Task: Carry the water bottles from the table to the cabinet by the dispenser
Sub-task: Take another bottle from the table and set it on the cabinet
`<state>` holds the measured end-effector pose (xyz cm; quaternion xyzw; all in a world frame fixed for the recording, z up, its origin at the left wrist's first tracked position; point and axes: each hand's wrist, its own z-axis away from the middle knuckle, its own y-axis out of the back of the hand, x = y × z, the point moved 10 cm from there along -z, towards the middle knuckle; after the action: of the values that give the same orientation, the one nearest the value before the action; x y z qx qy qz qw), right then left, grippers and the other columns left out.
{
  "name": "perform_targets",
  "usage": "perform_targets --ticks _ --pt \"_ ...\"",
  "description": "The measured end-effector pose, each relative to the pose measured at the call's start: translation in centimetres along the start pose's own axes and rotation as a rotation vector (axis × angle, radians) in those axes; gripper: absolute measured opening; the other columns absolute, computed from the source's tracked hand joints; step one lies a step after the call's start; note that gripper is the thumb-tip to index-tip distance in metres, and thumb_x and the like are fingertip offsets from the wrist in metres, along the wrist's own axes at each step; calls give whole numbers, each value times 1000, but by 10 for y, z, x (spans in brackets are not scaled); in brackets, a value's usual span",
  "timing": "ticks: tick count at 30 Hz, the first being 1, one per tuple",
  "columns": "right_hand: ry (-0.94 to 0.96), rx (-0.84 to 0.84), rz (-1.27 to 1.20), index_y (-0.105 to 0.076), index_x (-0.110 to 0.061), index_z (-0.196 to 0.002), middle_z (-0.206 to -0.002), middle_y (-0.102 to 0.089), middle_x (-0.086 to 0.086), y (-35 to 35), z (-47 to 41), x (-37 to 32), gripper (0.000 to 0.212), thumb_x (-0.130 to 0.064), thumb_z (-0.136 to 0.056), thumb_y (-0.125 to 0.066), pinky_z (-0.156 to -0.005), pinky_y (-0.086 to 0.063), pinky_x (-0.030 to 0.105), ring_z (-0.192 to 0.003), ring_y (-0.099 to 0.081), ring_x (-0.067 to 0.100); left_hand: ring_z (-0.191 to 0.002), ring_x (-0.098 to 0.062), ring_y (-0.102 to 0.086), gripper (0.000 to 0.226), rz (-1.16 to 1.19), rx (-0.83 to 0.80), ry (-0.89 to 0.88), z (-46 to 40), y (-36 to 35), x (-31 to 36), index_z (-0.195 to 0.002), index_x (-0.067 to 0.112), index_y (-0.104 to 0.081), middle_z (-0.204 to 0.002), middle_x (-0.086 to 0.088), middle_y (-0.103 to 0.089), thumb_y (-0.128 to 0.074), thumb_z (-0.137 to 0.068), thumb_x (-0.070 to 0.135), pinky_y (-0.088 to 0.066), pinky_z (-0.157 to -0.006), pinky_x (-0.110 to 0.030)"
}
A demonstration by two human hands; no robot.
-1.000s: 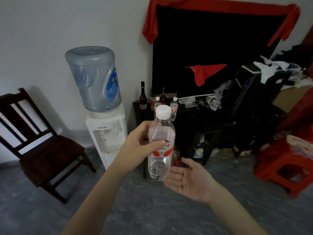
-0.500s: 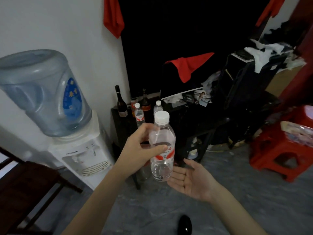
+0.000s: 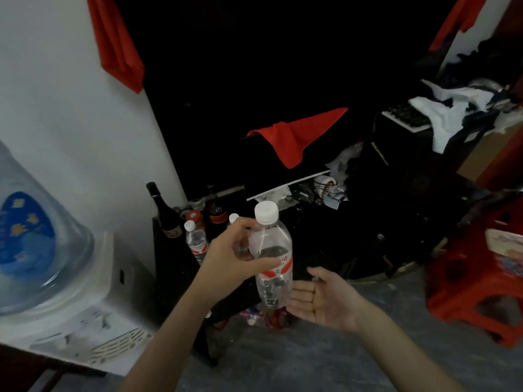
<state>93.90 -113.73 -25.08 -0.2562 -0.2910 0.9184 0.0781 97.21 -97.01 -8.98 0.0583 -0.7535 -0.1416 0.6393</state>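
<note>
My left hand (image 3: 232,256) grips a clear water bottle (image 3: 273,267) with a white cap and a red-and-white label, holding it upright above the floor in front of the black cabinet (image 3: 169,267). My right hand (image 3: 325,298) is open, palm up, just right of the bottle's base and apart from it. On the cabinet top stand two more water bottles: one (image 3: 196,244) in plain sight, the other (image 3: 233,218) mostly hidden behind my left hand. The water dispenser (image 3: 93,315) with its blue jug (image 3: 31,250) stands left of the cabinet.
Dark glass bottles (image 3: 165,216) stand at the cabinet's back. Right of them the top is cluttered with papers, a black box and a red cloth (image 3: 294,137). A red plastic stool (image 3: 478,281) sits on the grey floor at the right. Crumpled wrappers (image 3: 263,318) lie under the cabinet.
The view has closed in on the cabinet and dispenser, and the wooden chair has left the frame. My left hand still holds the bottle upright, and my right hand stays open beside it.
</note>
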Motion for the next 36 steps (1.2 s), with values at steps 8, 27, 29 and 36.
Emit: perform_targets --ticks 8,27,29,36 --pt "-85 112 -35 -59 10 -123 -119 -66 27 41 -60 -55 55 -37 -97 -45 -95 -50 45 -111 -62 38 -108 -6 -70 56 -50 -51 67 -78 -32 -45 -114 43 -61 -113 16 -72 -88 -64 44 -58 -90 -23" --pt "-127 326 -140 -65 8 -98 -86 -72 22 79 -214 -158 44 -29 -102 -41 -101 -46 43 -94 -63 33 -118 -3 -66 61 3 -137 229 -235 -40 -183 -119 42 -57 -120 20 -69 -91 -68 41 -55 -98 -23" --pt "-130 332 -188 -62 6 -101 -87 -70 22 84 -232 -158 39 -26 -103 -40 -92 -49 44 -90 -62 33 -116 -2 -66 61 9 -139 261 -238 -44 -200 -119 43 -56 -120 22 -68 -92 -70 33 -56 -96 -23" --pt "-228 303 -171 -57 2 -118 -102 -64 22 95 -295 -151 38 -29 -105 -40 -94 -47 43 -92 -61 33 -109 -4 -68 62 -32 -43 386 -241 -42 -261 -121 28 -53 -115 14 -69 -89 -73 15 -56 -89 -23"
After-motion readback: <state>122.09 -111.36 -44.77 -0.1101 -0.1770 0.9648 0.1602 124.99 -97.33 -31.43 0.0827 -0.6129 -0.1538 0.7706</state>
